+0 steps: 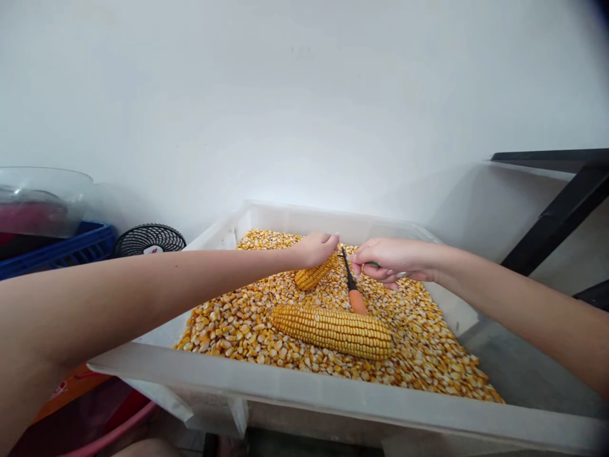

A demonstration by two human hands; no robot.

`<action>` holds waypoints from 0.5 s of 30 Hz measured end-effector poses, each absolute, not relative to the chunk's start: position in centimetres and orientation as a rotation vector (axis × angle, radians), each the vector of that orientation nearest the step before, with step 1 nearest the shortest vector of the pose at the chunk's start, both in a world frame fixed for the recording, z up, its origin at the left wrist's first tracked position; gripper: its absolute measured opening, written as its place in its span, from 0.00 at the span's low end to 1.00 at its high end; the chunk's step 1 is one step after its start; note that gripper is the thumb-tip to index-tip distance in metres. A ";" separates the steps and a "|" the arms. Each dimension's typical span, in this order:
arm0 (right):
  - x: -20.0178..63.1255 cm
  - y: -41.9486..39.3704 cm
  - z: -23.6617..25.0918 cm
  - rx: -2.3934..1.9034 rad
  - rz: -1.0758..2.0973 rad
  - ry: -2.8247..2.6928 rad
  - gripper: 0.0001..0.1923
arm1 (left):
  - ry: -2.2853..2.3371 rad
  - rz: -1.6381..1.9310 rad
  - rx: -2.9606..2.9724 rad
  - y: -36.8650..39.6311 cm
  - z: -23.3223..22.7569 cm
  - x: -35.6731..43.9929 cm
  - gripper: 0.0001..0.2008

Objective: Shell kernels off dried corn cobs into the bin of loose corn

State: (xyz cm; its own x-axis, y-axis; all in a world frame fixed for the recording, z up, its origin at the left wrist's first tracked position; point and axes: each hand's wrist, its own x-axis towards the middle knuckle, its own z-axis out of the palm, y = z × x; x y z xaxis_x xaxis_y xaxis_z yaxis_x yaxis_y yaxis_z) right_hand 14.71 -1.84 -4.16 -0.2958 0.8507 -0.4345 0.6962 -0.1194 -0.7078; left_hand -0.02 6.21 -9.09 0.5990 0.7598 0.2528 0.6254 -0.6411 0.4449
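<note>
**Two hands over a tray of maize kernels**

I take the white tray (pixel 304 390) as my landmark and read outward from its near rim. Just inside that rim, loose yellow kernels (pixel 228 330) cover the tray floor. On them, right of the tray's centre, lies a whole corn cob (pixel 333 330), lengthwise across the tray and touched by neither hand. Just behind it, a tool with an orange handle (pixel 358 302) and a dark, thin shaft rests on the kernels, its tip pointing toward the far wall of the tray.

Farther in, my left hand (pixel 318 247) is closed over the upper end of a smaller corn cob (pixel 313 275), which tilts down to the left with its lower end on the kernels. My right hand (pixel 390 260) is beside it, just right of the tool's tip; its fingers are curled together and pinch something small and green, but I cannot tell what it is.

Left of the tray, outside it, stand a black fan (pixel 148 239), a blue crate (pixel 61 251) and, above that, a clear plastic container (pixel 45 197). Below the tray's near-left corner shows an orange item (pixel 71 390) with printing too blurred for me to read. Right of the tray stands a black frame (pixel 561 203). Behind the tray is a plain white wall (pixel 304 95).
</note>
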 end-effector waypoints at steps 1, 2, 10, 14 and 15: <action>14.7 -1.8 -4.2 -1.753 1.385 -1.964 0.11 | 1.123 0.613 2.521 6.2 -9.1 0.0 0.28; 14.7 -1.8 -4.2 -1.751 1.391 -1.963 0.11 | 1.121 0.613 2.522 6.2 -9.1 0.0 0.28; 14.5 -2.0 -4.4 -1.768 1.408 -1.952 0.11 | 1.122 0.598 2.538 6.0 -9.0 -0.1 0.27; 14.4 -2.0 -4.6 -1.753 1.346 -1.945 0.10 | 1.132 0.603 2.564 5.9 -9.0 0.0 0.27; 14.4 -1.9 -4.7 -1.741 1.346 -1.947 0.10 | 1.126 0.605 2.574 5.8 -9.0 0.0 0.27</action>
State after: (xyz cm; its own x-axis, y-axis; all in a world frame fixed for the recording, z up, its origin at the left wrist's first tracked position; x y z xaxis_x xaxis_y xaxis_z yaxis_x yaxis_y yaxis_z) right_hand 14.44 -1.95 -4.70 -0.2843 0.8695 -0.4038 0.6849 -0.1105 -0.7202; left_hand -0.02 5.85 -8.99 0.6113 0.7450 0.2670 0.6338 -0.6629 0.3987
